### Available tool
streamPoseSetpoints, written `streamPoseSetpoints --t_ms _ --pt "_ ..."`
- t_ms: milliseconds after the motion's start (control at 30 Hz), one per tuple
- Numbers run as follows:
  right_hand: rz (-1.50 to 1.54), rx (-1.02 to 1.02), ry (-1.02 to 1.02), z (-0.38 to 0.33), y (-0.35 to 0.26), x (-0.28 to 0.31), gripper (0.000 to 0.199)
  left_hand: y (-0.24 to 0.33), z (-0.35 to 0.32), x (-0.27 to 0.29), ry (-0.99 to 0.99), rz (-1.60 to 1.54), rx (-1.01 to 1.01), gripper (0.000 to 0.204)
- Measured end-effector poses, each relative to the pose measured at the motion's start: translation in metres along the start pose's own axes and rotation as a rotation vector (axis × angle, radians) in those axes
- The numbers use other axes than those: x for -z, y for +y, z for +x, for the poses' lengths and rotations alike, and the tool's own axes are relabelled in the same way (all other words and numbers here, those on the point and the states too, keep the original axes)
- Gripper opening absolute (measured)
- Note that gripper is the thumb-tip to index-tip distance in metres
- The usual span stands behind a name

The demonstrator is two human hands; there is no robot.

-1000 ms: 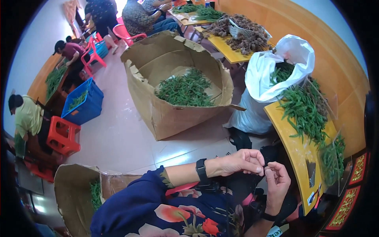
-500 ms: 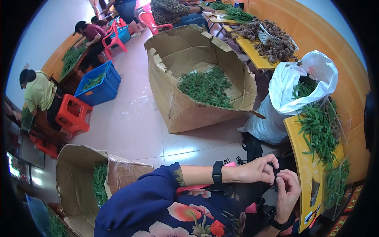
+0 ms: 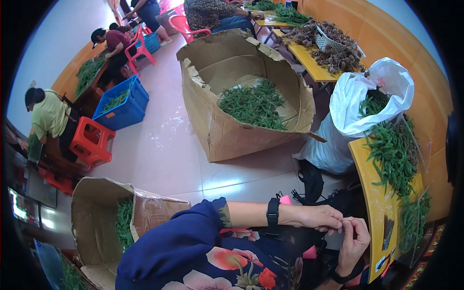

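Observation:
My left hand (image 3: 316, 216), with a black watch on the wrist, reaches across my lap and pinches something tiny at its fingertips. My right hand (image 3: 354, 240) meets it there, fingers curled toward the same spot. What they hold is too small to make out. Both hands hover beside the edge of a yellow table (image 3: 376, 212) that carries a pile of green stalks (image 3: 392, 153). My blue flowered sleeve fills the lower middle.
A big torn cardboard box (image 3: 227, 130) with greens stands on the floor ahead. A white bag (image 3: 355, 108) of greens leans by the table. A smaller box (image 3: 99, 220) sits at my left. Other people work by blue crates and red stools at the left.
The view has tipped down and to the right, so the boxes sit higher in the picture. My two hands have come together and lowered slightly toward the table edge.

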State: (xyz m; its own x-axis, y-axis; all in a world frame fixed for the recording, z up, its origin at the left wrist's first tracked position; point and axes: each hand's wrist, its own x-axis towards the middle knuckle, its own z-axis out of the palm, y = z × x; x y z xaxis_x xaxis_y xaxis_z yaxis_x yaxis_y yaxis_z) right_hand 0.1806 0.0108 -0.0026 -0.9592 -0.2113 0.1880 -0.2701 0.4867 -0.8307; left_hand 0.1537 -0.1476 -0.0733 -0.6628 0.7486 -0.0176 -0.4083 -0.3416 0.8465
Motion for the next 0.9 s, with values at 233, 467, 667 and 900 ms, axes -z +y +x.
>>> streamPoseSetpoints --t_ms 233,467,667,900 --pt "-0.041 0.046 0.198 -0.015 0.002 0.0 0.003 -0.001 0.007 -0.018 0.031 -0.085 -0.119 0.016" --pt "-0.039 0.071 0.253 -0.008 -0.004 -0.007 0.008 0.007 0.001 -0.012 0.182 -0.091 -0.029 0.009" --pt "-0.145 0.088 0.237 -0.004 0.007 -0.004 0.004 0.022 -0.004 -0.012 0.247 0.062 0.06 0.01" --pt "-0.331 0.2 0.336 -0.024 0.014 -0.009 0.008 0.009 0.003 -0.015 0.257 0.09 0.043 0.008"
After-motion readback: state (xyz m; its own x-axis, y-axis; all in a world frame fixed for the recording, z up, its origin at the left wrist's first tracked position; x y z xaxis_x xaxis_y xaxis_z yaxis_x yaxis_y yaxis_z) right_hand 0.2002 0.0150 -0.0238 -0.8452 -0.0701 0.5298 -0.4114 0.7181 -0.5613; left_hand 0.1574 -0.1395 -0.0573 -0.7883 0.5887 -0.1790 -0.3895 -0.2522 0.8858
